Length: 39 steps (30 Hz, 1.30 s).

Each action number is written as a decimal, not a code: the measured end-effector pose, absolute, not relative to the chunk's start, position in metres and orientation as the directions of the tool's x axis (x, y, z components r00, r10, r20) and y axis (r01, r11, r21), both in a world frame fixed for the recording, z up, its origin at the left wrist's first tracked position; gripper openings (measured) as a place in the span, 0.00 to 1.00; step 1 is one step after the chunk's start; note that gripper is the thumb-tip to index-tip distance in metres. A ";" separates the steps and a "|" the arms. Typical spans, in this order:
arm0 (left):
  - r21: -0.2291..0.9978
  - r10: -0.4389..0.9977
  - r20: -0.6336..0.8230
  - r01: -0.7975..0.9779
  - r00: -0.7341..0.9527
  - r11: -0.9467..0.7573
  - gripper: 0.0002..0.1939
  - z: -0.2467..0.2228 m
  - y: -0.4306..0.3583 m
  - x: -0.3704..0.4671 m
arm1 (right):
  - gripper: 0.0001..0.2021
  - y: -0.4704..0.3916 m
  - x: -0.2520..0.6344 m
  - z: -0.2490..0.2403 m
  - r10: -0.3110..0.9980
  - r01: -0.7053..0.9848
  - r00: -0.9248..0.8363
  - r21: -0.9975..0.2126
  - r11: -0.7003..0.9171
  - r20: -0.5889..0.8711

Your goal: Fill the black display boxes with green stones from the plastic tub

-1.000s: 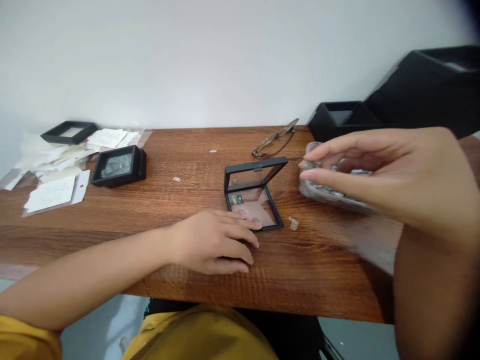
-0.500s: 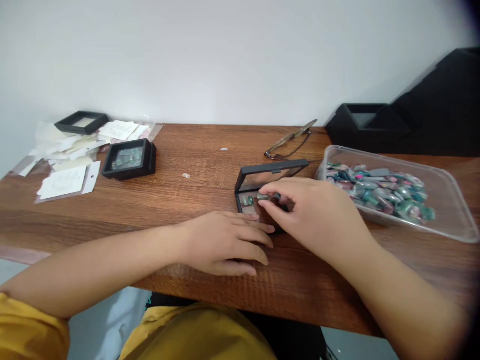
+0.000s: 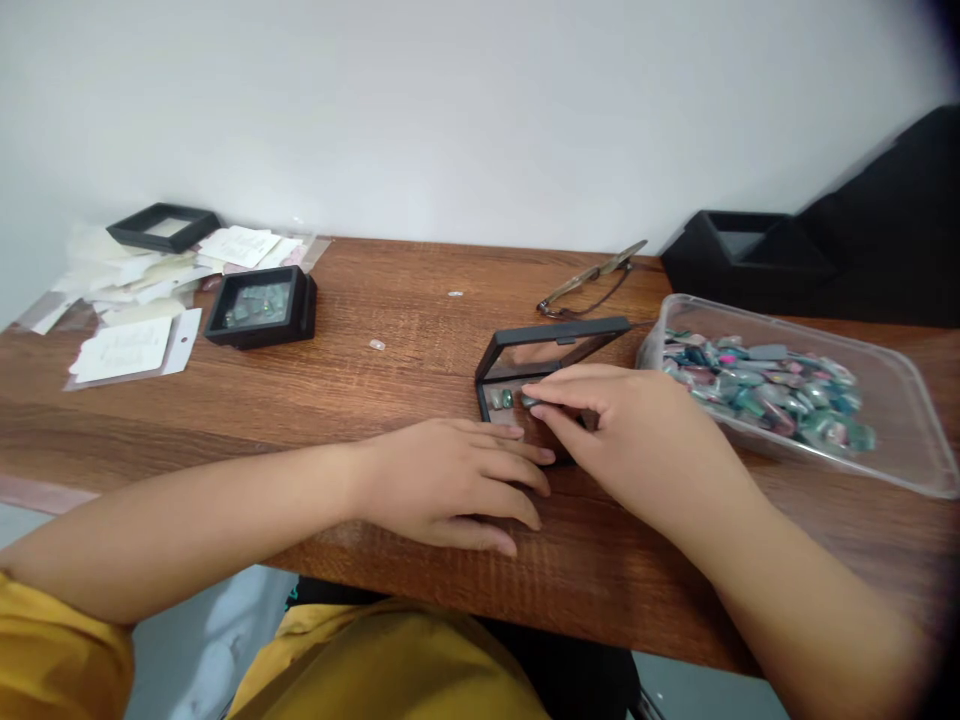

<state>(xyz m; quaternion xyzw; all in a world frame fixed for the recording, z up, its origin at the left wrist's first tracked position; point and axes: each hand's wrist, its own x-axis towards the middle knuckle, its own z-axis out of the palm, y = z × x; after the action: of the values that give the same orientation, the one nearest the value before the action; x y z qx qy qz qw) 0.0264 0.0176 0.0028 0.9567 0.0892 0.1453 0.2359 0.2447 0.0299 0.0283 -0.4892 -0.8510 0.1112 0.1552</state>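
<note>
A black hinged display case (image 3: 489,356) with a clear window stands open on the table, its lid tilted up. A few shiny green press-on nails (image 3: 507,399) lie inside at its left. My right hand (image 3: 637,430) reaches over the case, thumb and forefinger pinched on a grey-green press-on nail (image 3: 530,401). Part of the case is hidden behind this hand. My left hand (image 3: 457,485) lies with its fingers outstretched at the near left edge of the case, holding nothing. To the right, a clear plastic tub (image 3: 900,400) holds many green, pink and silver press-on nails (image 3: 780,385).
Eyeglasses (image 3: 592,280) lie behind the case. At left are a closed black case (image 3: 259,305) with nails inside, another black frame (image 3: 163,228), and white cards (image 3: 124,350) in clear sleeves. Black boxes (image 3: 750,250) stand back right. Two tiny clear pieces (image 3: 377,345) lie mid-table.
My right thumb and forefinger have closed together on the nail inside the case. My left hand stays by the case edge. The whole view has shifted slightly.
</note>
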 end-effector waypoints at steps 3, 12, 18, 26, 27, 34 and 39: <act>0.491 0.243 0.238 0.099 0.941 -0.866 0.15 0.002 0.018 0.026 | 0.16 0.028 0.246 0.031 0.865 0.800 -0.484 -0.332 0.500 0.134; 0.453 0.229 0.223 0.108 0.947 -0.885 0.16 0.003 0.017 0.026 | 0.11 0.033 0.246 0.030 0.885 0.817 -0.448 -0.345 0.462 0.123; 0.452 0.226 0.225 0.104 0.948 -0.886 0.17 0.002 0.018 0.026 | 0.08 0.032 0.244 0.032 0.901 0.825 -0.424 -0.372 0.425 0.089; 0.464 0.228 0.231 0.099 0.946 -0.880 0.17 0.002 0.017 0.026 | 0.14 0.032 0.246 0.027 0.903 0.838 -0.413 -0.339 0.428 0.119; 0.462 0.228 0.230 0.100 0.946 -0.881 0.17 0.003 0.017 0.026 | 0.14 0.032 0.246 0.026 0.900 0.841 -0.418 -0.323 0.434 0.119; 0.457 0.227 0.216 0.107 0.950 -0.883 0.17 0.004 0.018 0.026 | 0.14 0.031 0.243 0.026 0.893 0.852 -0.437 -0.270 0.448 0.105; 0.461 0.237 0.237 0.106 0.942 -0.881 0.16 0.001 0.018 0.026 | 0.12 0.031 0.239 0.029 0.902 0.872 -0.428 -0.236 0.428 0.056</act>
<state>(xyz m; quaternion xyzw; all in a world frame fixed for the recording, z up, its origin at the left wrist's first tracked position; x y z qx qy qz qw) 0.0264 0.0184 0.0011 0.9589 0.0895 0.1449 0.2269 0.2390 0.0305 0.0287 -0.5278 -0.8405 0.0858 0.0872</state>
